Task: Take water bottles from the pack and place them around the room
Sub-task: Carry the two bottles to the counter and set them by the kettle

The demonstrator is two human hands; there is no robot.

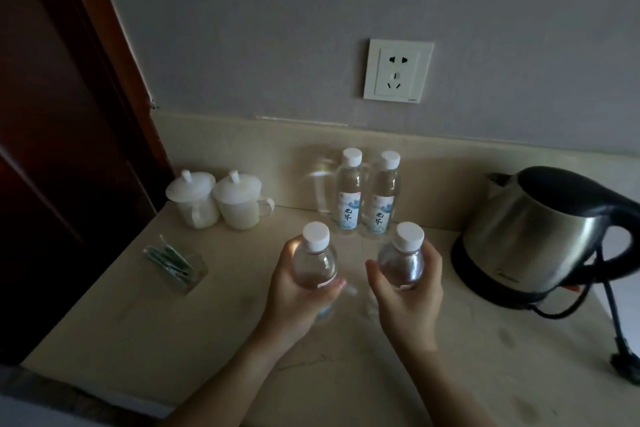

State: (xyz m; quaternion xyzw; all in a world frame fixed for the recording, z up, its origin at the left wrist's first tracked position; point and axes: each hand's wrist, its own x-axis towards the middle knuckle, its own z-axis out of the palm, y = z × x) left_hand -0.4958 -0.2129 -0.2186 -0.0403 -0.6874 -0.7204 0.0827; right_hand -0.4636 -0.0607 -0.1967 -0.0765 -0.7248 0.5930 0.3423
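Note:
My left hand (298, 291) grips a clear water bottle with a white cap (315, 255), held upright above the beige counter (194, 333). My right hand (410, 291) holds a second clear bottle with a white cap (403, 258) the same way, a little to the right. Behind them, two more labelled water bottles (348, 194) (381, 198) stand side by side on the counter against the backsplash. The pack is not in view.
Two white lidded cups (214, 201) stand at the back left. A clear holder with sachets (175, 265) sits near the left edge. A steel electric kettle (540, 236) with a trailing cord (620, 340) fills the right. A wall socket (398, 70) is above; a dark wooden door frame (69, 114) is left.

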